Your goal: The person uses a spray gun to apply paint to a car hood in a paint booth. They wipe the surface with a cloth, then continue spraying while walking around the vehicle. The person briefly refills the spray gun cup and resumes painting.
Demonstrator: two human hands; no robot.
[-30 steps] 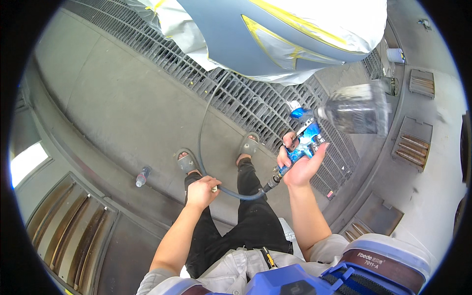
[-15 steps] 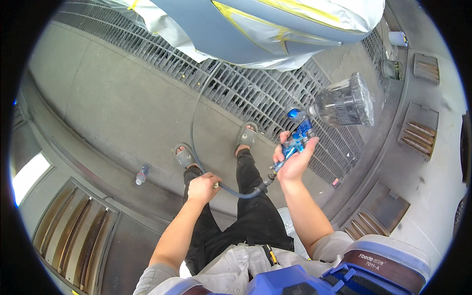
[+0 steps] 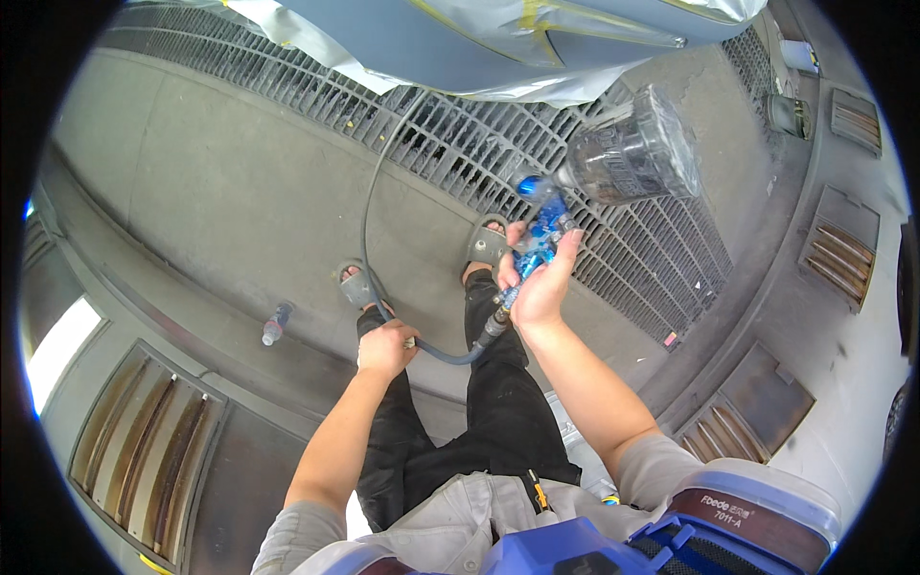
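Note:
In my right hand (image 3: 541,283) is a blue spray gun (image 3: 539,235), its clear plastic paint cup (image 3: 632,149) tipped sideways to the right. My fingers wrap round the gun's handle. A dark air hose (image 3: 369,216) runs from the coupling at the handle's base, sags in a loop, passes my left hand (image 3: 387,348) and goes up towards the car. That left hand is closed round the hose at knee height, with something small and pale at its fingers. Beyond the gun is a grey car body panel (image 3: 450,48), edged with white masking film (image 3: 537,91) and yellow tape.
Metal floor grating (image 3: 460,144) runs under the car's edge. A small plastic bottle (image 3: 276,324) lies on the floor at the left. Slatted wall vents (image 3: 144,450) line both sides. A white bucket (image 3: 797,56) and a metal can (image 3: 788,116) stand at the far right.
My right hand and the spray gun have moved left and a little up. The left hand has shifted slightly left and up, still on the hose. The car panel sits higher in view.

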